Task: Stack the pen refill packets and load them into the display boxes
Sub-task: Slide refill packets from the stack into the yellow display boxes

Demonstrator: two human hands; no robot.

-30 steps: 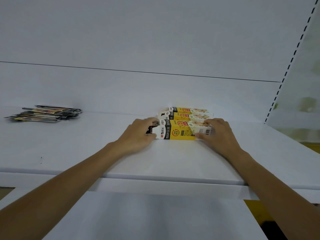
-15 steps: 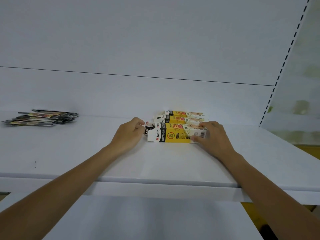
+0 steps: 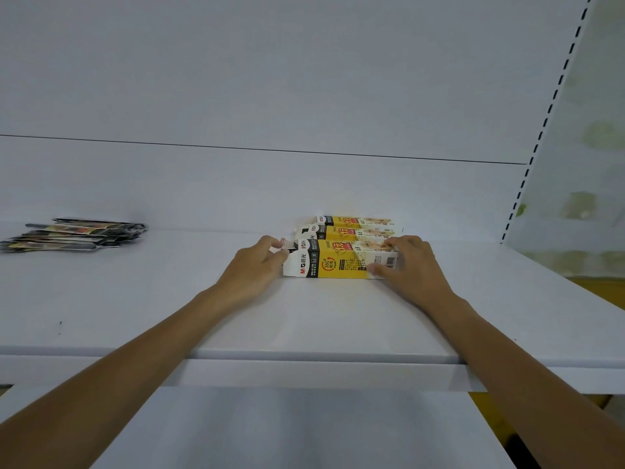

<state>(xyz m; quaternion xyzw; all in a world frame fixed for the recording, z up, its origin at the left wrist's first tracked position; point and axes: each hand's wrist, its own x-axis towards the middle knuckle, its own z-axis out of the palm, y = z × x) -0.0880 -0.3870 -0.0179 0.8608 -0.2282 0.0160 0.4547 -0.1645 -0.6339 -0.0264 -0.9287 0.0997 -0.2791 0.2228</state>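
Note:
Three yellow, white and black display boxes lie side by side on the white shelf (image 3: 169, 299). The nearest display box (image 3: 334, 262) has its left end open, and dark packet ends show inside. My left hand (image 3: 257, 269) pinches the small end flap at that opening. My right hand (image 3: 409, 262) grips the box's right end, thumb on the front face and fingers over the top. Behind it lie the middle box (image 3: 348, 232) and the far box (image 3: 351, 220). A loose pile of dark pen refill packets (image 3: 74, 233) sits at the far left of the shelf.
The shelf's back panel (image 3: 304, 184) rises right behind the boxes. A slotted upright (image 3: 537, 140) bounds the shelf on the right. A lower white shelf (image 3: 287, 431) juts out below the front edge.
The view has shifted a little. My left hand has slid from the box's left end out to its end flap. My right hand keeps hold of the right end.

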